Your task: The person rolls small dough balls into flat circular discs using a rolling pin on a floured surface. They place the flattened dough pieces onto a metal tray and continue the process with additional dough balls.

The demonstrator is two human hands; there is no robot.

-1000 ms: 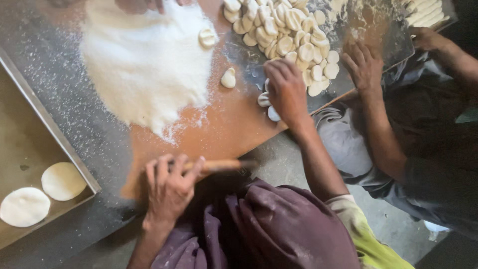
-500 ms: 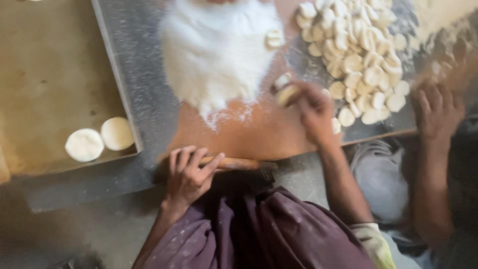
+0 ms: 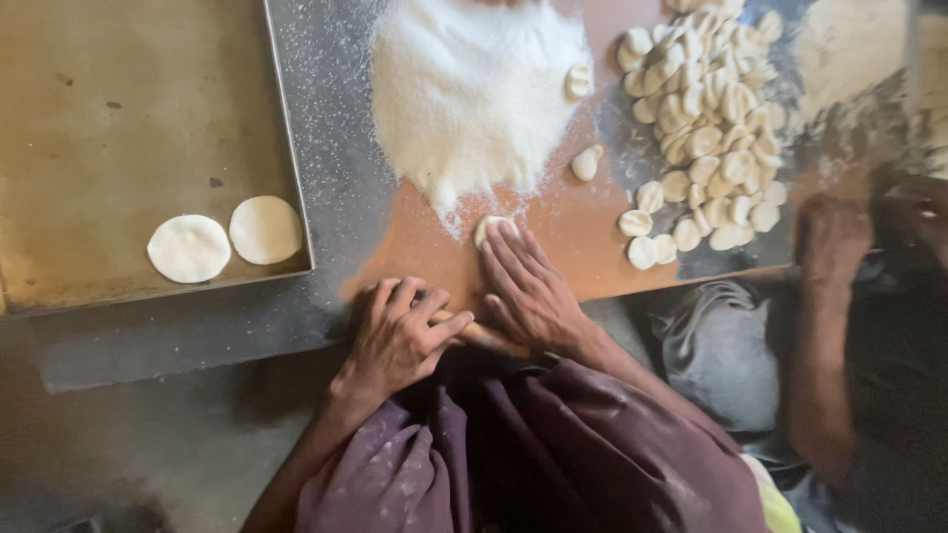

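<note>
Right hand [image 3: 528, 286] lies flat, fingers together, pressing a small dough piece [image 3: 491, 226] onto the wooden board [image 3: 592, 252], just at the near edge of the flour heap [image 3: 474, 89]. Only the far rim of the piece shows past the fingertips; rest is under the hand. Left hand [image 3: 395, 336] is curled over a wooden rolling pin [image 3: 484, 338] at the board's near edge, w/ fingers draped on it; can't tell if it's a firm grip or just resting, pin is mostly hidden.

Handling, as a judgement: the dough piece looks soft, light, easily squashed or torn, prob. tacky unless floured. Best taken by the edge w/ fingertips or slid under flat, not pinched in the middle.

A pile of dough pieces [image 3: 706, 109] sits far right on the board, two strays near the flour. Two flattened rounds [image 3: 225, 240] lie side by side, touching or nearly so, in a metal tray [image 3: 118, 99] to the left. Another person's arm [image 3: 825, 296] is at the right, blurred.
</note>
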